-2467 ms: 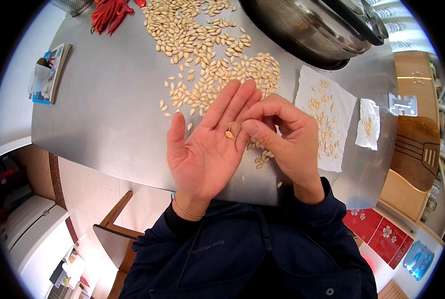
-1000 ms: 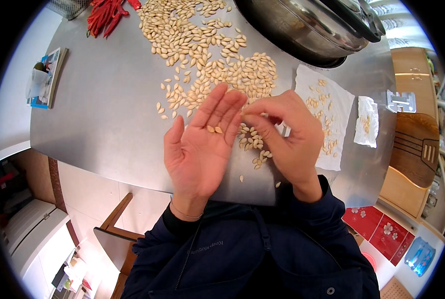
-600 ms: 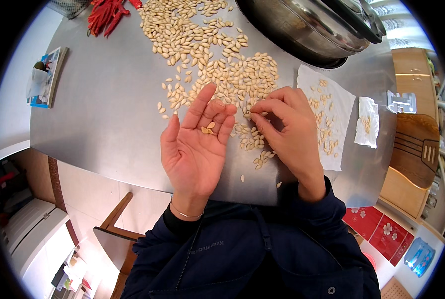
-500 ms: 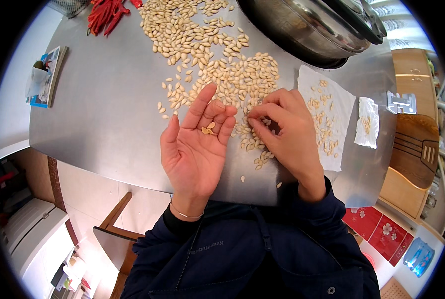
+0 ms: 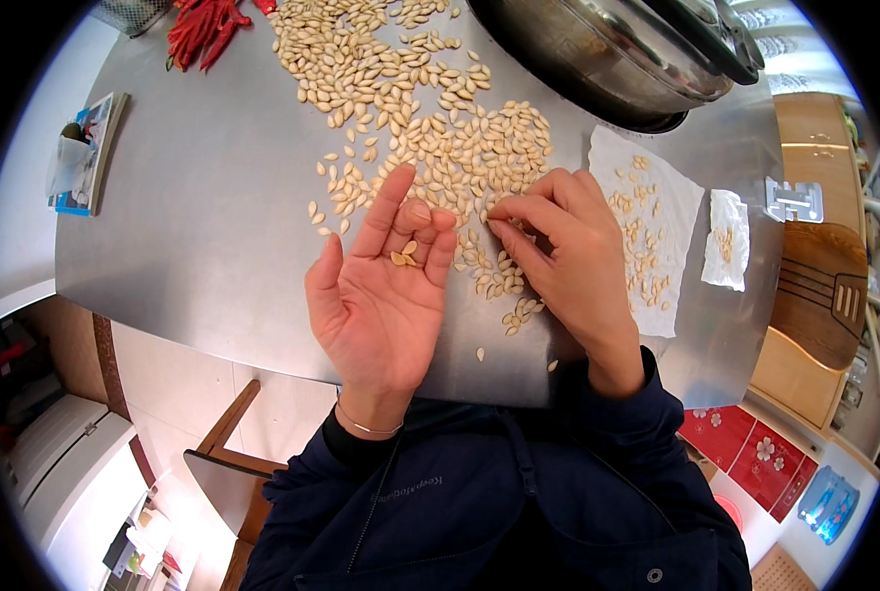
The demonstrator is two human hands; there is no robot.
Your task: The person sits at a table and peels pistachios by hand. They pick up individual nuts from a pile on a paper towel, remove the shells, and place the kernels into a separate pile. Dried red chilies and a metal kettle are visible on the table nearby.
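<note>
Palm up above the near side of the table, my left hand (image 5: 381,295) cradles a few yellowish pumpkin seeds (image 5: 404,255) at the base of its half-curled fingers. The thumb and index finger stand away from them. To its right, my right hand (image 5: 573,256) is closed in a pinch, thumb against index finger, at the edge of a broad spread of pale pumpkin seeds (image 5: 489,148). Whether a seed is between those fingertips is too small to make out. Some seeds lie partly hidden under the right hand.
White paper (image 5: 642,227) with scattered seeds lies to the right, beside a smaller piece of paper (image 5: 725,241). A large metal pan (image 5: 607,54) stands at the far right. Red chilies (image 5: 203,34) and a booklet (image 5: 95,158) occupy the left of the steel table (image 5: 194,217).
My left hand has shifted slightly left, carrying its seeds. My right hand keeps its pinch, its fingertips moved slightly left and up.
</note>
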